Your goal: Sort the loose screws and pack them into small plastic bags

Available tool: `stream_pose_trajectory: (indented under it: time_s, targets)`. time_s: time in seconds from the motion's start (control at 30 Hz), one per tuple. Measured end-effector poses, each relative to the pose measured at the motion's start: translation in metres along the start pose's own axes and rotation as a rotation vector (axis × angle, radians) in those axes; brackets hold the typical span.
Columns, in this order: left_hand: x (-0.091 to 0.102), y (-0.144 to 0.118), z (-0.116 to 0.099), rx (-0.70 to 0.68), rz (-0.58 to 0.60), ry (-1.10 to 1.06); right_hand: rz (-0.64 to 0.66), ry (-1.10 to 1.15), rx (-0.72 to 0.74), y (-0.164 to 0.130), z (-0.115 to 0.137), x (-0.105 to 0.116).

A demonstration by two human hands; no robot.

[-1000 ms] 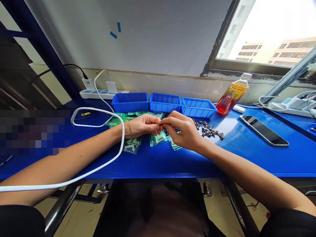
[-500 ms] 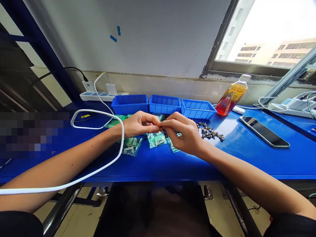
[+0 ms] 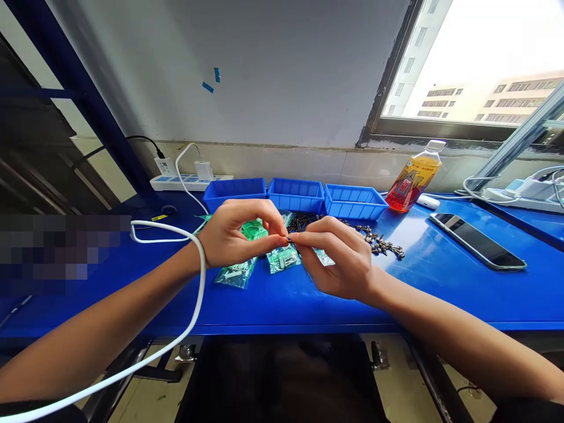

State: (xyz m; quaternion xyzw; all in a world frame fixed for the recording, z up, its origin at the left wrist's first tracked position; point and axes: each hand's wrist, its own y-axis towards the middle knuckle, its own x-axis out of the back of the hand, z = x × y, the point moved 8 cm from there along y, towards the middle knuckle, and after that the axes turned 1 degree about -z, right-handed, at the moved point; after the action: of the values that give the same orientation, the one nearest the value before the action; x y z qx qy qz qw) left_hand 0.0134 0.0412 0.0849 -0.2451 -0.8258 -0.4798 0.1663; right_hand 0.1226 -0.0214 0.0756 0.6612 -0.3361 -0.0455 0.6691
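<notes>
My left hand [image 3: 238, 238] and my right hand [image 3: 341, 258] meet above the blue table, fingertip to fingertip. Both pinch a small dark piece [image 3: 288, 239], mostly covered by the fingers; it may be a screw, but its kind cannot be made out. Under and behind the hands lie small clear-green plastic bags [image 3: 284, 259] with pale parts in them. A heap of black screws [image 3: 300, 221] shows between the hands. To the right of my right hand is a loose pile of brownish metal screws [image 3: 384, 244].
Three blue bins [image 3: 355, 202] line the back of the table [image 3: 343, 314]. A drink bottle [image 3: 414, 178] and a phone [image 3: 478, 241] are on the right. One white cable [image 3: 200, 294] loops across my left forearm. A power strip [image 3: 176, 183] sits at the back left.
My hands sit slightly lower in view, still joined at the fingertips. My left fingers have arched more, and a bit of the dark piece now shows. The view has tilted a little upward.
</notes>
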Motion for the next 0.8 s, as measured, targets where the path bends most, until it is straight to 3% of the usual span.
stream_pose_trajectory:
  time_s: [0.4, 0.8]
  targets:
    - [0.0, -0.007, -0.027, -0.25, -0.078, 0.239, -0.006, -0.025, 0.002, 0.001, 0.003, 0.003]
    - [-0.002, -0.011, -0.014, -0.153, -0.03, 0.302, 0.005, -0.003, 0.045, 0.0, 0.005, 0.002]
